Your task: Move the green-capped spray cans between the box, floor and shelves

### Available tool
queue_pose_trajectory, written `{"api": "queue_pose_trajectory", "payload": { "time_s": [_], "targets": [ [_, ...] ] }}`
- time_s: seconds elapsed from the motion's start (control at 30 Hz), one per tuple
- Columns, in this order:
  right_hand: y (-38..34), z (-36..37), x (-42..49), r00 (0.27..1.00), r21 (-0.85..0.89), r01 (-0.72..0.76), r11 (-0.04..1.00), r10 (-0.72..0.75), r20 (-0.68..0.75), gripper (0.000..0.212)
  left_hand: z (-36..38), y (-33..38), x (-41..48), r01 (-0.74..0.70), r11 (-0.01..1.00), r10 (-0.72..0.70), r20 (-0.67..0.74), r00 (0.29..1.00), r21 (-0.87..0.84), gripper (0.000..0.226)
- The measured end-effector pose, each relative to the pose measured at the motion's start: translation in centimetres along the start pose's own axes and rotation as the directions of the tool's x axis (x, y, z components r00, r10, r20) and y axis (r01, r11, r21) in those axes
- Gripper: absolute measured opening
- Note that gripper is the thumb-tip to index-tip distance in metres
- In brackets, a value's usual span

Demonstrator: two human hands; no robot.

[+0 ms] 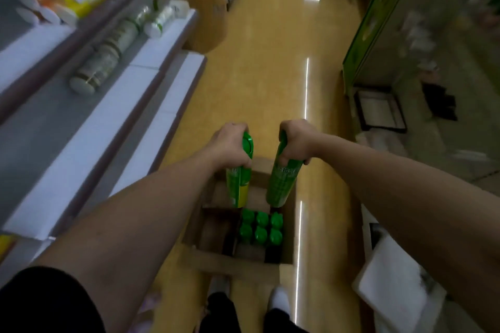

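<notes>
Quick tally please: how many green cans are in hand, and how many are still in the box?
Cans in hand: 2, one in the left hand (can) and one in the right hand (can)
Cans in the box, by green caps: 6
Total green cans: 8

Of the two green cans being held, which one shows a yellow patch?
The can in the left hand, the left can; the right can is green throughout.

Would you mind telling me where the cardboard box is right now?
In the head view, the cardboard box sits open on the yellow floor below both hands, beside the shelves on the left.
</notes>
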State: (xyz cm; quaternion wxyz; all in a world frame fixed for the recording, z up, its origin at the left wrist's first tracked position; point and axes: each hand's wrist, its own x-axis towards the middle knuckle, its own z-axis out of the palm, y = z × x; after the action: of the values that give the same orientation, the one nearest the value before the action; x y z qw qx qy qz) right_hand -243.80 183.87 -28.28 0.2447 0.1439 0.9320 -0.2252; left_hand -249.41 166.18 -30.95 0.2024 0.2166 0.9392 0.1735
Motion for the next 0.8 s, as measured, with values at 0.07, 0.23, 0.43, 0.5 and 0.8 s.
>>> {"api": "queue_pose_trajectory", "payload": {
  "time_s": [0.07, 0.23, 0.43, 0.5, 0.8],
  "targets": [
    [1.3, 3.7, 2.2, 0.999, 0.0, -0.022, 1.0, 0.021, 0.046, 0.059, 3.9, -2.3, 0.8, 0.023, 1.0, -0.023, 0.075, 0.997, -0.002, 0.082],
    [4.1, 13.2, 6.2, 0.99, -0.01, -0.033, 0.999, 0.034, 0.134, 0.063, 12.6, -7.8, 1.7, 0.068, 0.997, -0.057, 0.224, 0.973, -0.041, 0.07],
    [8.1, 23.8, 8.3, 0.986, 0.079, -0.093, 0.993, 0.081, 0.144, 0.062, 21.7, -11.9, 1.7, 0.077, 0.994, -0.053, 0.283, 0.958, -0.076, 0.072],
    [9.1, 26.7, 9.1, 0.987, 0.067, -0.089, 0.994, 0.078, 0.142, 0.065, 24.1, -13.0, 1.8, 0.074, 0.993, -0.045, 0.293, 0.955, -0.089, 0.065],
    [12.7, 35.3, 10.2, 0.99, 0.128, -0.112, 0.985, 0.1, 0.096, 0.061, 31.8, -15.4, 2.1, 0.059, 0.991, -0.018, 0.315, 0.949, -0.121, 0.067]
  ]
}}
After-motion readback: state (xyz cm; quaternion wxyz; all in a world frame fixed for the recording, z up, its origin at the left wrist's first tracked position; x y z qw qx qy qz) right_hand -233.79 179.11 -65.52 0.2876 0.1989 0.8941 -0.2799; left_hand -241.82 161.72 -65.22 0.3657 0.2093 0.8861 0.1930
